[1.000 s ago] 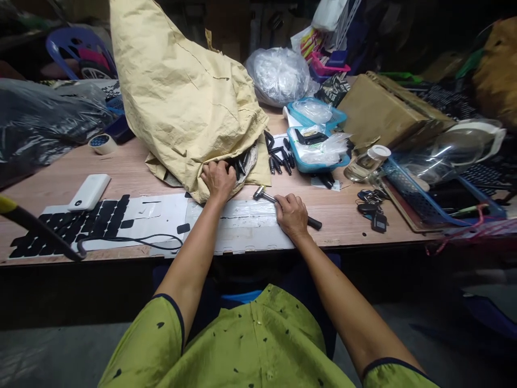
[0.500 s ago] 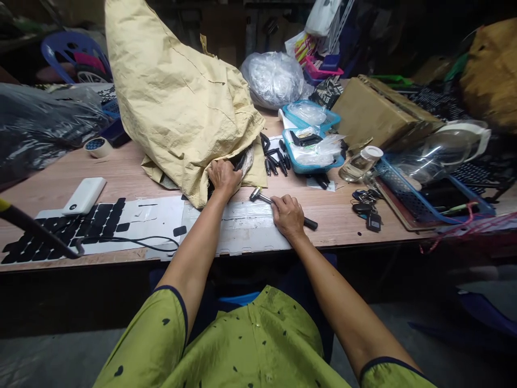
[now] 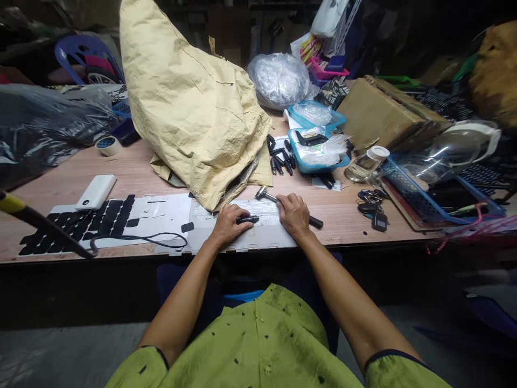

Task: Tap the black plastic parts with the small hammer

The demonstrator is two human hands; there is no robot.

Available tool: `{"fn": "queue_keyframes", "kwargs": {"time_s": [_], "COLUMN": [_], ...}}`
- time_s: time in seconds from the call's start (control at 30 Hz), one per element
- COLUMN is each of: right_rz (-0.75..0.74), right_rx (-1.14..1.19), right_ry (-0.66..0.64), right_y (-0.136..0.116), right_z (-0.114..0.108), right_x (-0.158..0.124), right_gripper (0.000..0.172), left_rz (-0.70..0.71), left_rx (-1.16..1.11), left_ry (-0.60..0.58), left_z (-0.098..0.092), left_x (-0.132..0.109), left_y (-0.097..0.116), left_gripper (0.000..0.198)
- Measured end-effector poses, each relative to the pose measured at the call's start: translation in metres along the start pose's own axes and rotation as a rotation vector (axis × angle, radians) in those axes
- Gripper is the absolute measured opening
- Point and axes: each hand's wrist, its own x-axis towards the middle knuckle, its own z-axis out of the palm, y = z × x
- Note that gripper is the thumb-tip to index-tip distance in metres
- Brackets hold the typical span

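Note:
My left hand [image 3: 226, 225] is closed around a short black rod-like piece [image 3: 249, 219], held low over a pale flat board [image 3: 262, 237] at the table's front edge. Its exact kind I cannot make out. In my right hand [image 3: 294, 215] is a small hammer [image 3: 271, 198]; the metal head points left and away, and the dark handle end sticks out to the right. The mouth of a big tan sack [image 3: 189, 118] lies just beyond my left hand. Several similar black pieces [image 3: 283, 159] lie on the table behind the hammer.
Blue baskets [image 3: 319, 170] with plastic bags stand behind the hammer. To the right are a lidded jar [image 3: 365, 164], keys [image 3: 372, 207] and a larger blue basket [image 3: 438, 207]. A white power bank [image 3: 96, 192], black stickers [image 3: 76, 226] and a cable [image 3: 155, 243] lie left.
My left hand has come out of the sack mouth toward me and now holds the black piece above the board. My right hand stays on the hammer.

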Motion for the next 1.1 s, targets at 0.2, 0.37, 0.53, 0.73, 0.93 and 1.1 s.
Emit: {"fn": "queue_keyframes", "kwargs": {"time_s": [0.2, 0.37, 0.53, 0.73, 0.93, 1.1], "right_rz": [0.051, 0.029, 0.014, 0.001, 0.023, 0.041], "right_rx": [0.212, 0.48, 0.509, 0.515, 0.456, 0.422], "right_ry": [0.048, 0.035, 0.004, 0.052, 0.033, 0.06], "right_y": [-0.005, -0.029, -0.045, -0.052, -0.05, -0.044], "right_z": [-0.024, -0.046, -0.046, -0.04, -0.038, -0.043], "right_x": [-0.016, -0.056, -0.075, -0.081, -0.08, -0.082], "right_gripper": [0.029, 0.031, 0.031, 0.034, 0.034, 0.036], "left_rz": [-0.033, -0.049, -0.04, -0.033, -0.031, -0.048], "left_rx": [-0.058, -0.084, -0.099, -0.088, -0.083, -0.084], "left_ry": [0.003, 0.027, 0.052, 0.046, 0.054, 0.057], "left_z": [0.001, 0.005, 0.008, 0.009, 0.01, 0.01], "left_x": [0.004, 0.005, 0.006, 0.007, 0.007, 0.006], "left_y": [0.001, 0.003, 0.0, -0.003, -0.001, 0.001], "left_gripper": [0.016, 0.014, 0.013, 0.014, 0.013, 0.013]}}
